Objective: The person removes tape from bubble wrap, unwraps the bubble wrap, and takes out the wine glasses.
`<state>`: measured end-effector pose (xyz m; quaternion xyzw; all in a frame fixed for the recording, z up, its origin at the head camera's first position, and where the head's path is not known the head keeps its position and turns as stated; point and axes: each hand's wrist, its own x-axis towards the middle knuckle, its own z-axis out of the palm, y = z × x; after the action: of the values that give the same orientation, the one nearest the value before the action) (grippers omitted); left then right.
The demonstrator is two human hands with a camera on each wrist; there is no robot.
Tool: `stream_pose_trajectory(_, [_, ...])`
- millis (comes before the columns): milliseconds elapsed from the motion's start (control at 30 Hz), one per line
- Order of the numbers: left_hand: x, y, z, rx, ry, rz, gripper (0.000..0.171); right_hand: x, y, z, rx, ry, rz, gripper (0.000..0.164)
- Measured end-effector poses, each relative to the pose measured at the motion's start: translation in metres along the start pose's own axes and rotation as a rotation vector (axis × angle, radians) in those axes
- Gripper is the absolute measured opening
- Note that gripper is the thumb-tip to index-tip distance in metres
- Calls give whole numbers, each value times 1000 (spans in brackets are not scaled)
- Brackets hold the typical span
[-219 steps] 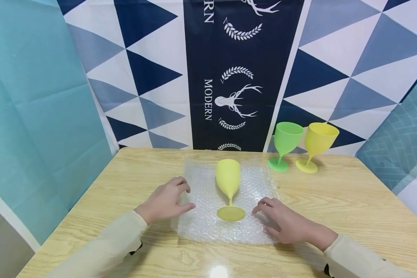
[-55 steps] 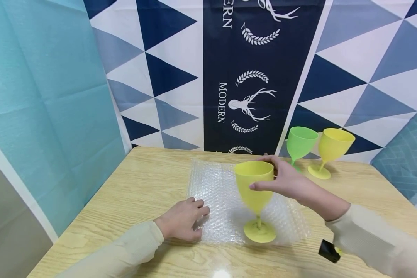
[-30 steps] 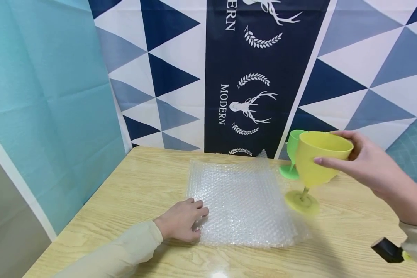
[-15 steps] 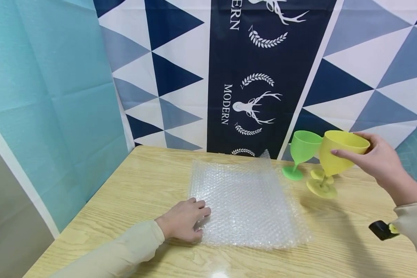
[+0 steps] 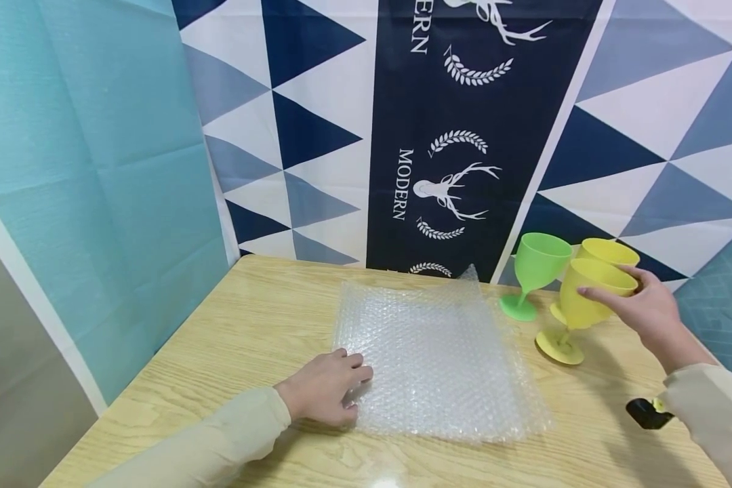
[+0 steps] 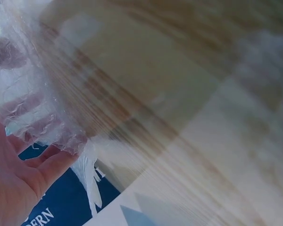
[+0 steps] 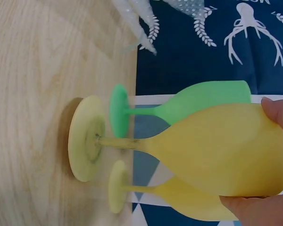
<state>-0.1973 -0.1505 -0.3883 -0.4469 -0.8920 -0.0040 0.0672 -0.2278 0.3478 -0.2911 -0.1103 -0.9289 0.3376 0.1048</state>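
Observation:
My right hand point(image 5: 643, 305) grips a yellow goblet point(image 5: 588, 298) around its bowl near the rim, thumb on the near side. The right wrist view shows this goblet point(image 7: 217, 148) with its foot close over the tabletop, slightly tilted. Behind it stands another yellow goblet point(image 5: 610, 249), partly covered by the held one, and a green goblet point(image 5: 539, 261) to its left. A sheet of bubble wrap point(image 5: 433, 359) lies mid-table. My left hand point(image 5: 326, 390) rests at its left edge with relaxed fingers; in the left wrist view the bubble wrap point(image 6: 42, 89) overlaps the fingers.
The wooden table point(image 5: 268, 298) ends at a patterned cloth backdrop point(image 5: 323, 135). A teal cloth point(image 5: 128, 169) hangs at the left. One far corner of the bubble wrap stands up against the backdrop. A black device point(image 5: 648, 413) sits at the right sleeve.
My right hand has carried the yellow goblet from over the bubble wrap to the right, then lowered it in front of the other goblets. My left hand has stayed at the wrap's left edge lately.

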Motion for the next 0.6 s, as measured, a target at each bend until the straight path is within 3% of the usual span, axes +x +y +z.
stream_pose_trajectory(300, [-2, 6, -3, -39, -8, -1, 38, -9, 8, 4, 103, 41, -7, 101])
stream_pose_trajectory(600, [-7, 0, -19, -225, -69, -29, 34, -12, 9, 13, 180, 29, -83, 100])
